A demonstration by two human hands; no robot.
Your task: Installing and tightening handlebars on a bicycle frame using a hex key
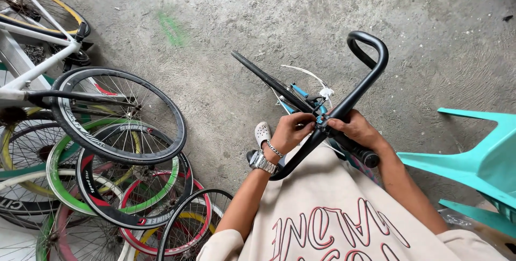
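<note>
Head view, looking down past a cream sweatshirt (344, 212) with red outline lettering.

Both hands meet at the middle of a black handlebar (352, 97), a bullhorn-type bar that runs diagonally from lower left to upper right. Its upper end curls into a loop well above the fingers; its lower end drops below the left wrist.

Left hand (290, 131): fingers curled narrow, tips pressed onto the bar's centre clamp area. Whether they pinch some small part there I cannot tell. A metal watch (262, 161) and a thin bracelet sit on that wrist.

Right hand (357, 128): fingers wrapped round the bar just right of the clamp, holding it. Its fingertips lie close to the left fingertips, nearly touching.

Directly beyond the fingers: the front of a blue bicycle frame (301, 95), with a thin white cable (306, 72) looping above it. A narrow black front tyre (263, 77) extends up-left from the fingers, seen edge on.

Just left of the left fingers, a white clog-type shoe (263, 132) on the concrete floor (226, 35).

Well left of the fingers: a heap of loose bicycle wheels (118, 153), with black, green, red and yellow rims overlapping, and a white bicycle frame (32, 73) at the far upper left.

Right of the right fingers, well apart: a turquoise plastic chair (478, 159), partly cut off by the edge.

Green paint smears (172, 27) on the floor far above the fingers.
</note>
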